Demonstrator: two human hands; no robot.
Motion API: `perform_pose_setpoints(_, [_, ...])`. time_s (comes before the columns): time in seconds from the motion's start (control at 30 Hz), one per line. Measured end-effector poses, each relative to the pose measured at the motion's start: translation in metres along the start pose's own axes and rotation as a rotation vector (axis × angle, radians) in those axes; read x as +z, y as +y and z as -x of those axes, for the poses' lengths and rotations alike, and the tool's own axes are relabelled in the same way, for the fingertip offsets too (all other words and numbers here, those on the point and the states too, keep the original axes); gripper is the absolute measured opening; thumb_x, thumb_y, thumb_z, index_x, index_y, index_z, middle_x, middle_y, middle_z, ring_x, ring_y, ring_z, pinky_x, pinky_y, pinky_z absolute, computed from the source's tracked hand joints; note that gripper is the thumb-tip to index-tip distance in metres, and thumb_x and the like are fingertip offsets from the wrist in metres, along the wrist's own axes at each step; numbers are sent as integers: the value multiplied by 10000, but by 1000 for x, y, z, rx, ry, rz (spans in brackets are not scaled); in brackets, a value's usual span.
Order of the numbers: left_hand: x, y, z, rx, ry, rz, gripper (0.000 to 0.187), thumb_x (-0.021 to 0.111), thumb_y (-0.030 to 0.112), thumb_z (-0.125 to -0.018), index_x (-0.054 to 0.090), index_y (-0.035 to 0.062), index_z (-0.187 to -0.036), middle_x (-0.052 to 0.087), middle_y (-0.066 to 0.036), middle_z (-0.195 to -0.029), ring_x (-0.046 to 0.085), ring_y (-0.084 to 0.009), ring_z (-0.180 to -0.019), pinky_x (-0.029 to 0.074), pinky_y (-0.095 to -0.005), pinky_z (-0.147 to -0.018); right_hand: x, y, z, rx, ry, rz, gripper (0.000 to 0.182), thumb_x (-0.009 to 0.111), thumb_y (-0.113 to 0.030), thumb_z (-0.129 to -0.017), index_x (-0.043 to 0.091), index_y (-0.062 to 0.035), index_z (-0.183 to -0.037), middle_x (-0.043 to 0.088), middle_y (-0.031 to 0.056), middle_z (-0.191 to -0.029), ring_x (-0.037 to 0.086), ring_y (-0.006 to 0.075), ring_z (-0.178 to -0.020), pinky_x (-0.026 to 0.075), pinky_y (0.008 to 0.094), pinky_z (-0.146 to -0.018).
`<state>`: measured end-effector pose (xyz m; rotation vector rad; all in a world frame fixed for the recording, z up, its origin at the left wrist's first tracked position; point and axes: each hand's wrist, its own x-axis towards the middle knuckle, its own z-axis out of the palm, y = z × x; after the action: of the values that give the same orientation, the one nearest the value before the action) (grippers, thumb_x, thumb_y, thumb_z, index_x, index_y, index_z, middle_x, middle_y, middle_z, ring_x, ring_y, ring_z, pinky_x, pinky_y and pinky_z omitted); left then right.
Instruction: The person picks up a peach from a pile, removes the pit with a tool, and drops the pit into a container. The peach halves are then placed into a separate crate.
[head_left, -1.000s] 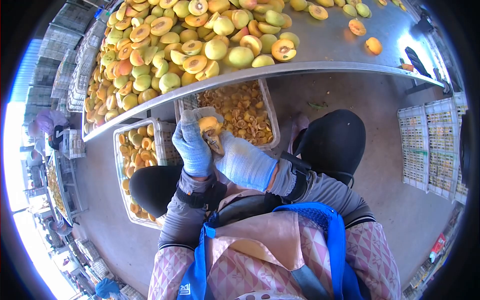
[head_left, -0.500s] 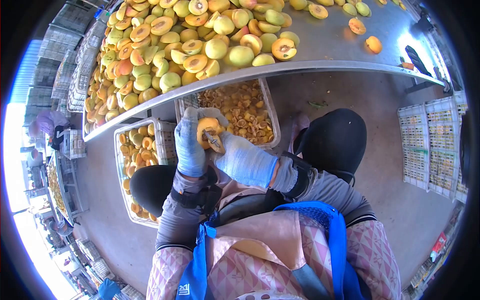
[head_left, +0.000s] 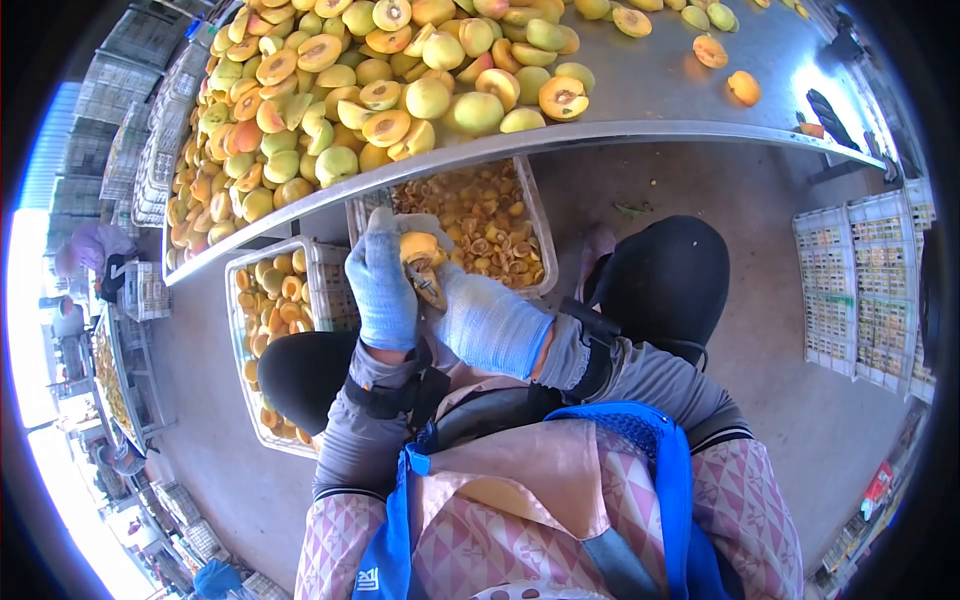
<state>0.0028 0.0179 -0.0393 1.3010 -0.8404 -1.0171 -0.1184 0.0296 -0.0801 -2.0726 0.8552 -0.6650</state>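
Observation:
My left hand (head_left: 384, 290), in a pale blue-grey knit glove, is closed around a yellow peach half (head_left: 421, 246) in front of my body. My right hand (head_left: 490, 322), gloved alike, grips a small metal hand tool (head_left: 428, 288). The tool's end is against the lower side of the peach half, and my fingers hide most of its handle. Beyond the hands, a crate (head_left: 545, 235) of brown-orange pits and scraps stands partly under the table. Left of my hands, another crate (head_left: 238, 345) holds yellow peach halves.
A metal table (head_left: 640, 80) crosses the front, its raised edge just beyond my hands. Heaped peaches (head_left: 330, 100), whole and halved, cover its left side. A stack of white crates (head_left: 860, 290) stands at right, more crates (head_left: 160, 150) at left. A person (head_left: 100, 245) bends at far left.
The peach half has turned in my left hand, so its cut face shows less. The tool has tipped downward with my right hand, which shifted slightly left.

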Motion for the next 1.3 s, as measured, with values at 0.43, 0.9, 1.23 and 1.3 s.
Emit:
perform_pose_setpoints(0.43, [-10, 23, -6, -116, -206, -98, 510, 521, 436, -994, 692, -40, -928, 694, -102, -770, 666, -162, -672, 544, -268, -632, -31, -4, -13, 44, -153, -377, 246, 614, -141, -893, 611, -1, -1095, 665, 200, -941, 668, 376, -877, 542, 428, -757])
perform_pose_setpoints(0.9, [-23, 20, -10, -77, -333, -161, 485, 546, 418, -988, 698, -40, -939, 708, -101, -801, 669, -146, -699, 546, -267, -656, -38, -15, -15, 302, -281, -539, 270, 643, -203, -890, 616, -29, -1095, 677, 186, -859, 673, 356, -808, 537, 421, -712])
perform_pose_setpoints(1.23, [-27, 33, -14, -151, -409, -134, 498, 573, 435, -968, 665, -44, -1068, 703, -123, -878, 665, -154, -789, 542, -280, -733, -33, -25, -14, 271, -151, -643, 262, 649, -224, -903, 635, -7, -1048, 675, 118, -811, 664, 231, -742, 530, 358, -689])
perform_pose_setpoints(1.3, [-22, 30, -8, -77, -398, 33, 497, 597, 418, -958, 634, -40, -1149, 700, -128, -942, 659, -152, -845, 539, -288, -770, -36, -23, -15, 421, -232, -777, 262, 648, -227, -909, 632, -3, -1043, 670, 117, -798, 666, 231, -732, 534, 352, -676])
